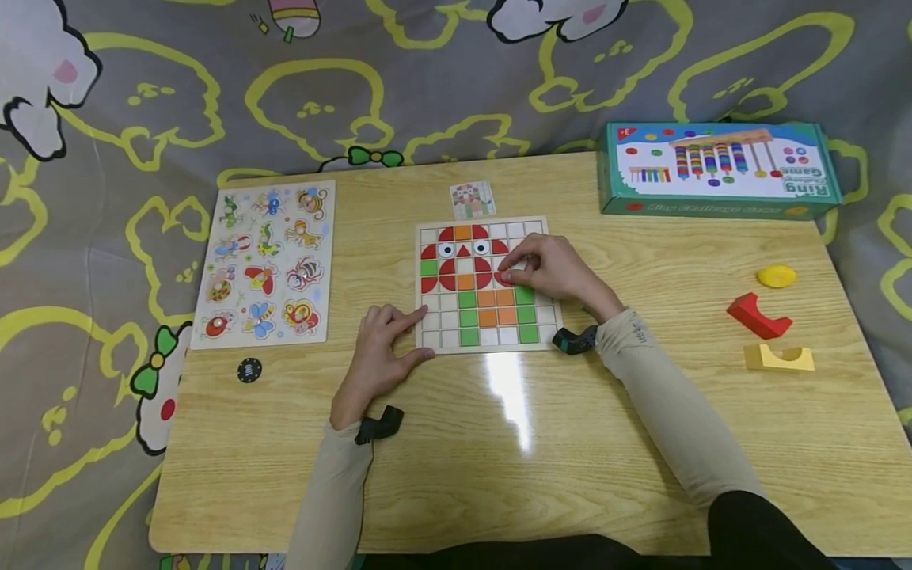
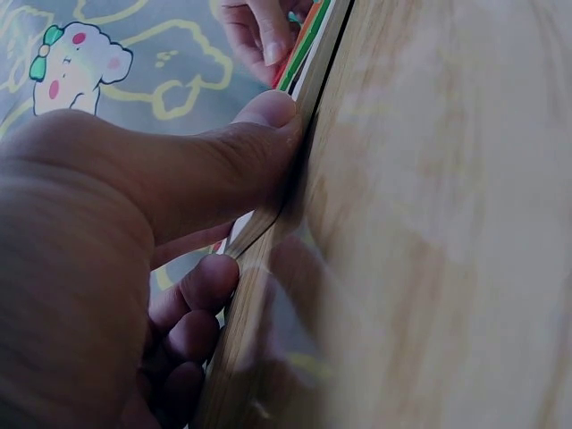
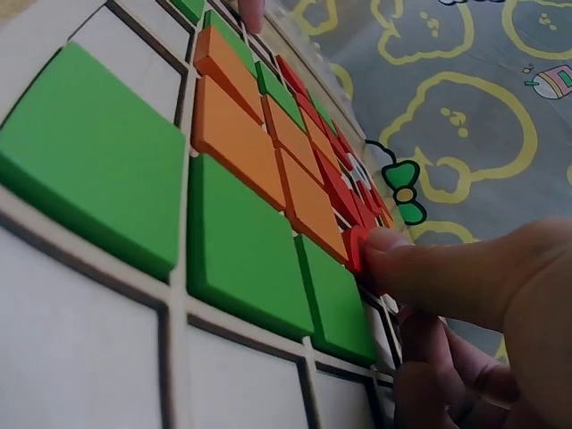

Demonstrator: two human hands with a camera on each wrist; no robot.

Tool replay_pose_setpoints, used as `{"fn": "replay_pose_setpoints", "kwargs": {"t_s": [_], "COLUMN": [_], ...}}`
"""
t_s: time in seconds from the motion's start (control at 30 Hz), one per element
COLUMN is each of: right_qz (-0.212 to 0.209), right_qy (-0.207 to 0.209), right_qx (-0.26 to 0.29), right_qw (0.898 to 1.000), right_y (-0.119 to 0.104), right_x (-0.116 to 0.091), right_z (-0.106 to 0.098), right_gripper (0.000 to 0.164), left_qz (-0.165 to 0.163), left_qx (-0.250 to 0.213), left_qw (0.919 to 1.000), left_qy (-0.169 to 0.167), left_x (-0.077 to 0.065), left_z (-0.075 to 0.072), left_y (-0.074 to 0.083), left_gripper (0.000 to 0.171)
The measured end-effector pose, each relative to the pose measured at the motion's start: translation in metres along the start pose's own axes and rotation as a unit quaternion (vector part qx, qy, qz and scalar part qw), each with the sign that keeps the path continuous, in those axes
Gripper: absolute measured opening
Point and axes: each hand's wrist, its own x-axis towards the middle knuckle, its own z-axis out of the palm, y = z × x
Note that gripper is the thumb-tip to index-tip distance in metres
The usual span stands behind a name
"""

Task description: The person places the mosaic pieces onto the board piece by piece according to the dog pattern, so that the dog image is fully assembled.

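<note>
A square wooden grid board lies mid-table, its cells partly filled with red, orange, green and eye-patterned tiles. My right hand is over the board's right side, thumb and fingers pinching a red tile with a rounded edge. In the right wrist view, green tiles and orange tiles sit in cells near that hand. At the board's lower left corner, my left hand touches the edges with outstretched thumb and index finger. The left wrist view shows its thumb against the board's rim.
Behind the board lies a small picture card. An insect puzzle board and a black chip are on the left. At right are a green game box, a yellow oval, a red arch block and a yellow notched block.
</note>
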Motion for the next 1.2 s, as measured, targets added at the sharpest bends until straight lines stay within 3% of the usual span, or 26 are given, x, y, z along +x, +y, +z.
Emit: {"fn": "replay_pose_setpoints", "kwargs": {"t_s": [0.4,0.53,0.6,0.7,0.8,1.0,1.2], "right_qz": [0.001,0.015,0.024,0.041,0.054,0.061,0.064], "right_qy": [0.003,-0.006,0.01,0.05,0.08,0.053,0.031], "right_qx": [-0.007,0.025,0.046,0.05,0.011,-0.051,-0.079], "right_qw": [1.0,1.0,0.999,0.997,0.995,0.995,0.994], "right_y": [0.0,0.002,0.006,0.014,0.024,0.038,0.045], "right_x": [0.004,0.001,-0.004,-0.018,-0.039,-0.084,-0.111], "right_z": [0.002,-0.004,-0.012,-0.029,-0.048,-0.064,-0.056], "right_gripper": [0.016,0.021,0.023,0.024,0.025,0.024,0.026], "left_qz": [0.0,-0.001,0.0,-0.001,-0.004,-0.014,-0.009], "left_qx": [0.002,0.001,0.001,0.003,0.008,0.012,0.004], "left_qw": [1.0,1.0,1.0,1.0,0.9999,0.9998,0.9999], "left_qy": [-0.003,-0.002,-0.002,-0.004,-0.005,-0.01,-0.009], "left_x": [0.001,0.001,0.0,-0.001,-0.001,-0.002,-0.001], "left_z": [-0.002,-0.001,-0.001,0.0,0.001,0.0,0.001], "left_y": [0.0,0.0,-0.001,-0.001,-0.001,0.001,0.003], "left_gripper": [0.065,0.065,0.065,0.064,0.064,0.065,0.064]}}
